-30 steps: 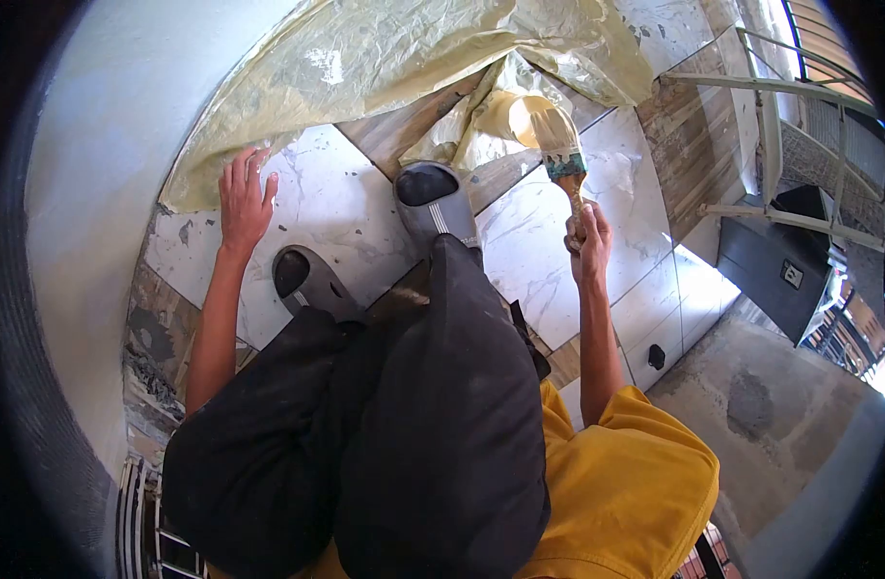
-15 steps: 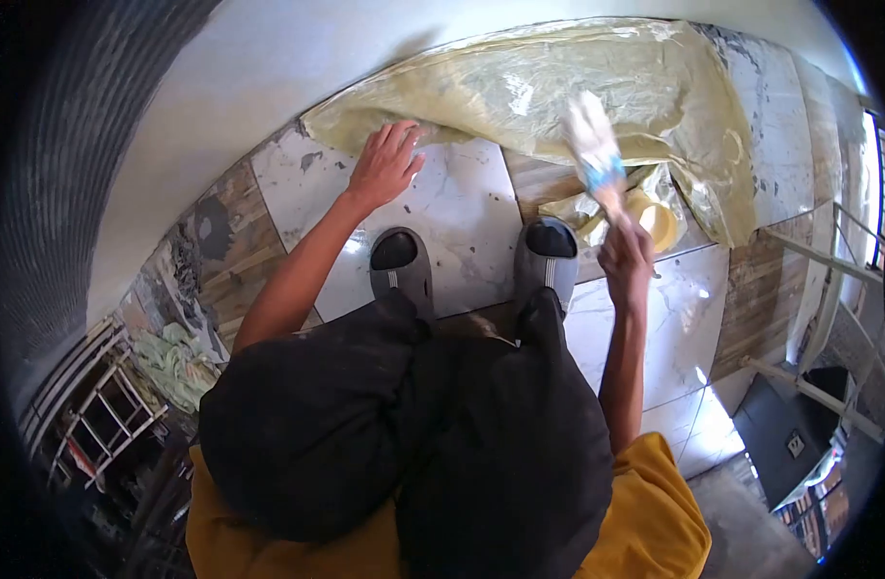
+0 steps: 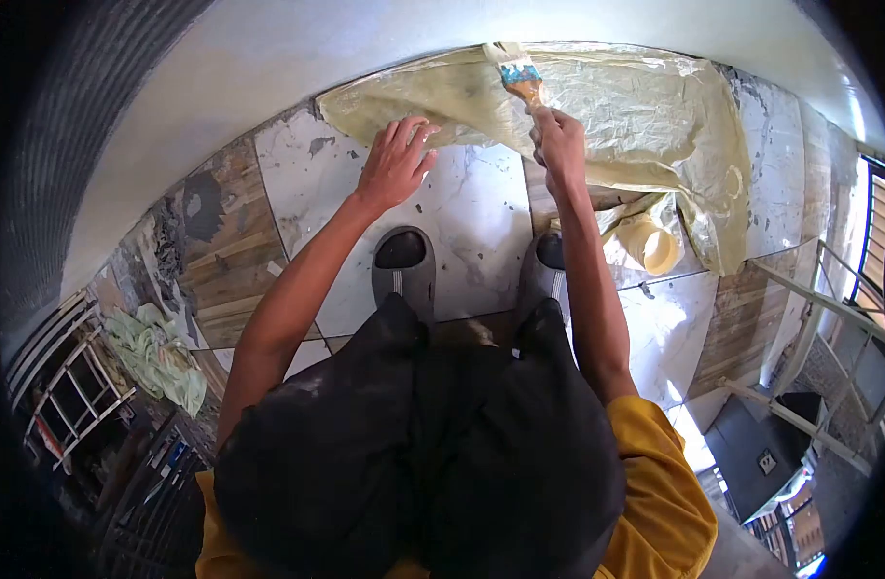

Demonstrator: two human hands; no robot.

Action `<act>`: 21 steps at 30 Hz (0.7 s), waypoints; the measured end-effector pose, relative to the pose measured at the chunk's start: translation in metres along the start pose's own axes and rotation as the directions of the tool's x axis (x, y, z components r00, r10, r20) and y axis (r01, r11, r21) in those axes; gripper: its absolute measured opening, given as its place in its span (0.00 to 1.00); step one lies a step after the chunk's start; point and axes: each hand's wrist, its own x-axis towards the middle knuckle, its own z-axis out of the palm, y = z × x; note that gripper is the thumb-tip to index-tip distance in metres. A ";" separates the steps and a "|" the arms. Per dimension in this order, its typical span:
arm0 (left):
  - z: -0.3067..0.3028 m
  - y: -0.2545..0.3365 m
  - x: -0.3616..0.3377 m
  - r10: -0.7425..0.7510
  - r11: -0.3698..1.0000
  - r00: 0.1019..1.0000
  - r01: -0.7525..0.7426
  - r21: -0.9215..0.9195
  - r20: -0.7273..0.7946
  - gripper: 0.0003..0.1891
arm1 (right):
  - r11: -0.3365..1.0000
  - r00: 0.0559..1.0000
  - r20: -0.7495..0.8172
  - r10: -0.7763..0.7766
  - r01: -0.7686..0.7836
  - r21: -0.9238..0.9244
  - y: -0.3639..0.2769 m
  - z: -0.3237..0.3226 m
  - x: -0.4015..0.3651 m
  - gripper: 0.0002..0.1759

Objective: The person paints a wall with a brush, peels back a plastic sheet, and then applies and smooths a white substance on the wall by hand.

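Observation:
My right hand (image 3: 560, 145) is wrapped round the wooden handle of a paintbrush (image 3: 520, 73) with a blue-and-white smeared ferrule. The bristles are at the foot of the white wall (image 3: 298, 48), along the top edge of a yellowish plastic sheet (image 3: 645, 111). That sheet lies crumpled over the floor against the wall. My left hand (image 3: 396, 162) holds nothing, its fingers apart and slightly bent, over the sheet's lower left edge. To the right of my right forearm, a cream-coloured tub (image 3: 652, 247) sits on a fold of plastic, its open mouth facing me.
My sandalled feet rest on white marble-look tile (image 3: 476, 232) beside wood-look tile (image 3: 232, 227). A pale metal frame (image 3: 800, 318) and a black box (image 3: 761, 444) stand at right. Crumpled green cloth (image 3: 153, 357) and a metal rack (image 3: 76, 386) are at left.
My right hand has carried the brush up and left, from above the tub to the base of the wall. My left hand stays nearly in place. The view has shifted slightly.

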 end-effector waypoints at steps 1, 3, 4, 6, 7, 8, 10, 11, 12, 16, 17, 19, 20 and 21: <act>0.002 -0.002 0.000 0.022 1.000 0.999 -0.021 0.012 -0.034 0.20 | 1.000 1.000 -0.002 0.000 0.000 -0.004 -0.005 0.003 -0.002 0.15; 0.001 -0.004 0.002 0.043 0.999 0.996 -0.041 0.023 -0.079 0.20 | 0.973 0.993 0.026 -0.119 0.111 0.200 -0.026 0.010 -0.003 0.16; -0.003 -0.002 0.003 0.023 1.000 0.999 -0.022 0.022 -0.047 0.20 | 0.961 0.988 0.052 -0.148 0.131 0.242 -0.033 0.009 -0.006 0.16; -0.004 -0.001 0.003 0.001 1.000 1.000 -0.001 0.020 -0.016 0.20 | 0.950 0.985 0.041 -0.169 0.151 0.273 -0.049 0.006 -0.023 0.16; -0.003 -0.001 0.004 0.005 1.000 0.999 -0.004 0.013 -0.032 0.19 | 0.937 0.981 0.029 -0.189 0.172 0.305 -0.056 0.003 -0.032 0.16; -0.003 -0.001 0.004 0.007 1.000 0.999 -0.007 0.005 -0.047 0.19 | 0.933 0.969 0.021 -0.246 0.231 0.276 -0.062 -0.001 -0.042 0.17; -0.004 0.001 0.004 0.001 1.000 0.999 -0.001 -0.002 -0.043 0.19 | 0.906 0.965 -0.015 -0.262 0.251 0.341 -0.071 -0.016 -0.062 0.16; -0.005 0.002 0.004 0.001 1.000 0.999 -0.002 -0.007 -0.038 0.19 | 0.871 0.959 -0.057 -0.277 0.275 0.407 -0.072 -0.024 -0.071 0.15; -0.004 0.002 0.003 0.000 1.000 0.999 0.000 -0.010 -0.038 0.19 | 0.873 0.960 -0.057 -0.275 0.274 0.404 -0.071 -0.033 -0.079 0.15; 0.003 0.000 0.002 0.037 0.999 0.998 -0.036 0.004 -0.047 0.19 | 0.925 0.986 -0.112 -0.124 0.156 0.345 -0.044 -0.066 -0.081 0.13; 0.006 -0.002 0.002 0.048 0.999 0.997 -0.046 0.026 -0.058 0.19 | 0.957 0.990 -0.125 -0.062 0.095 0.273 -0.030 -0.070 -0.076 0.12; 0.006 0.000 0.003 0.047 0.999 0.998 -0.046 0.027 -0.046 0.19 | 0.983 0.994 -0.112 -0.015 0.035 0.179 -0.015 -0.066 -0.061 0.13; 0.005 0.001 0.003 0.042 0.999 0.999 -0.041 0.033 -0.033 0.19 | 0.990 0.995 -0.103 -0.009 0.024 0.141 -0.012 -0.062 -0.052 0.13; 0.005 0.003 0.003 0.047 0.998 0.998 -0.046 0.031 -0.030 0.19 | 0.995 0.996 -0.092 -0.002 0.012 0.103 -0.011 -0.059 -0.042 0.14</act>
